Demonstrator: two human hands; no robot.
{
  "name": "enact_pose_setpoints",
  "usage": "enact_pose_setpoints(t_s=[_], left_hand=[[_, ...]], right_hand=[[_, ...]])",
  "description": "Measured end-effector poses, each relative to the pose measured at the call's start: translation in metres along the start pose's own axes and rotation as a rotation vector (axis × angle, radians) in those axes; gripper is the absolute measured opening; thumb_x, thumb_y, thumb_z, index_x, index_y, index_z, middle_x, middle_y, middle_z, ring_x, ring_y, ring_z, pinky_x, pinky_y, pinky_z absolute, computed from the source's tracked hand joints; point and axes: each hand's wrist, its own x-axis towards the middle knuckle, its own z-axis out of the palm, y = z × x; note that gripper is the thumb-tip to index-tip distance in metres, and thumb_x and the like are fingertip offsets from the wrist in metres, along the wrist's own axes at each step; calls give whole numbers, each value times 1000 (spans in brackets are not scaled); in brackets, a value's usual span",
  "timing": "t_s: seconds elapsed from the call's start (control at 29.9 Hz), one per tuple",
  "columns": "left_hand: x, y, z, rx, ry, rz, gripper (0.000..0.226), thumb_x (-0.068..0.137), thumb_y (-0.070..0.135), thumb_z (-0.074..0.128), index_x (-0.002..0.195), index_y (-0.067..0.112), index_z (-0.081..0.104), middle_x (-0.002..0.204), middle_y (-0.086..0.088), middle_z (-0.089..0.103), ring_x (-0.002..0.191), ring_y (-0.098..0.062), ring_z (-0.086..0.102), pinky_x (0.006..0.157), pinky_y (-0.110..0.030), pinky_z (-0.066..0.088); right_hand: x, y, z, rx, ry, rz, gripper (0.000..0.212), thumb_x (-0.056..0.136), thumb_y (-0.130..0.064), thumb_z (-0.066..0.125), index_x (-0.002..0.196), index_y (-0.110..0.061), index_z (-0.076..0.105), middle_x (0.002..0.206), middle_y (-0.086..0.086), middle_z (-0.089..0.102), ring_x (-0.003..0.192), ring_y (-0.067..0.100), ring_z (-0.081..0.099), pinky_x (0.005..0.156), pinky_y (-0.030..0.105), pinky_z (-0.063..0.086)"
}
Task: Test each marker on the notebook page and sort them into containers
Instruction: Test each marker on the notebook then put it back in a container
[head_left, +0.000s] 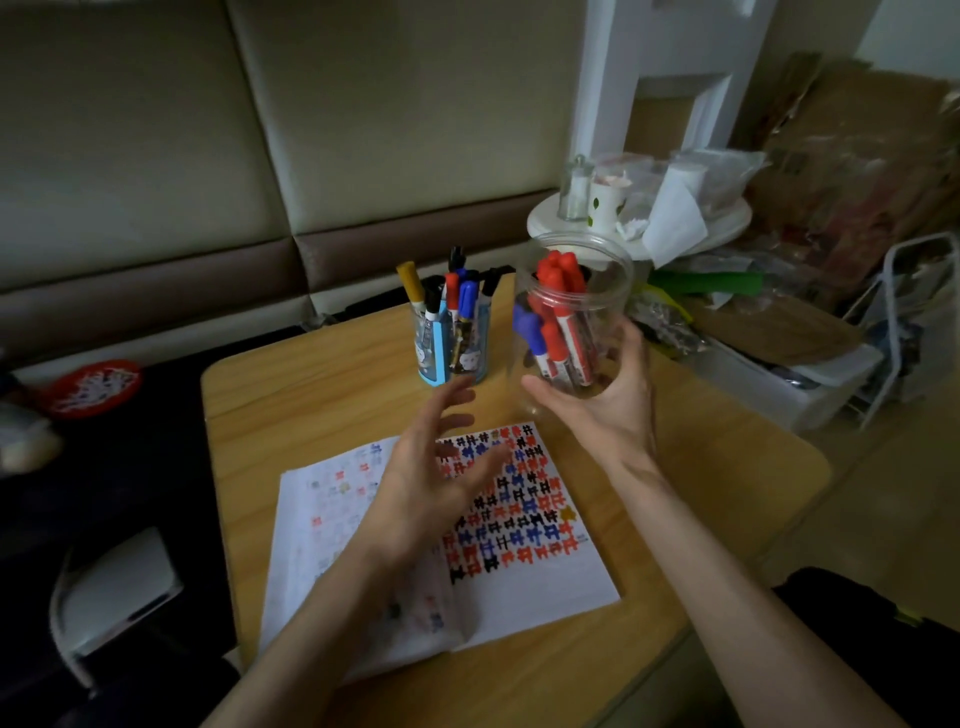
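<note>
clear plastic jar (574, 291): had markers (561, 312) inside, was held over the table (311, 395), right hand (608, 410) curled round its base
left hand (431, 478): spread, empty, over the notebook (545, 587)
handling: probably light but slick, grab low

Head view (wide-angle) looks forward and down, close over the notebook (545, 587).

Red and blue marker caps (557, 270) in clear jar (619, 291); red, black, blue marks (519, 514) on white notebook page (550, 584)
</note>
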Motion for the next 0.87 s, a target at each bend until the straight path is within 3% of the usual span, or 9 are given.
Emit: enact_pose_setpoints(t_s=[0.1, 0.2, 0.23, 0.33, 0.43, 0.54, 0.64, 0.7, 0.87], left_hand=[[7, -1, 1, -31, 36, 30, 95, 79, 41, 80, 155, 45, 23, 151, 20, 41, 130, 7, 48, 99, -26, 52], [12, -5, 3, -80, 93, 101, 110, 72, 37, 87, 158, 30, 20, 152, 11, 43, 133, -5, 52, 98, -31, 56], [12, -7, 3, -116, 107, 108, 110, 72, 30, 89, 158, 25, 21, 152, 7, 45, 136, -10, 51, 97, -33, 57], [10, -11, -1, -193, 129, 61, 106, 67, 9, 94, 152, 19, 32, 142, 5, 56, 133, -12, 55, 94, -29, 58], [4, -13, -3, -228, 84, 5, 107, 62, 13, 96, 149, 21, 35, 135, 4, 64, 124, -13, 63, 95, -39, 58], [1, -10, 0, -241, 32, -44, 111, 61, 18, 98, 150, 28, 32, 131, 5, 67, 118, -13, 67, 97, -43, 57], [-1, -7, 3, -245, 0, -59, 102, 64, 7, 97, 144, 24, 36, 125, 3, 71, 112, -12, 70, 93, -34, 59], [-2, -4, 2, -237, 2, -76, 100, 63, 6, 97, 141, 24, 37, 119, 8, 72, 106, -7, 71, 86, -24, 59], [-2, -1, -1, -212, -4, -83, 102, 58, 4, 98, 139, 19, 38, 118, 5, 69, 103, -2, 70, 82, -17, 56]], right_hand=[[-13, -21, 7, 79, -149, 2, 104, 61, -43, 98, 147, -34, 41, 140, -11, 56, 127, 2, 55, 99, 23, 49], [-29, -32, 16, 128, -290, 21, 109, 58, -47, 98, 147, -41, 36, 136, -13, 58, 127, 6, 57, 103, 45, 54], [-35, -35, 18, 129, -340, 19, 116, 57, -47, 98, 151, -43, 30, 141, -13, 55, 131, 5, 54, 105, 44, 53], [-43, -43, 17, 77, -463, -39, 136, 62, -41, 98, 159, -47, 2, 162, -10, 34, 142, 2, 39, 108, 23, 43], [-39, -59, 11, 62, -392, -147, 142, 65, -43, 96, 162, -39, -8, 171, -3, 14, 155, 12, 24, 121, 34, 32], [-30, -81, 3, -73, -256, -455, 121, 75, -42, 90, 164, -15, 13, 168, 6, 21, 155, 15, 23, 126, 41, 28], [-26, -94, 1, -301, -207, -748, 73, 86, -40, 81, 146, -10, 54, 153, 7, 50, 146, 20, 41, 119, 46, 36], [-25, -93, 3, -371, -228, -789, 56, 90, -41, 74, 136, -10, 64, 143, 4, 61, 136, 18, 53, 115, 44, 38], [-25, -94, 5, -535, -254, -754, 51, 91, -53, 65, 130, -20, 67, 131, -5, 69, 124, 14, 60, 114, 43, 36]])
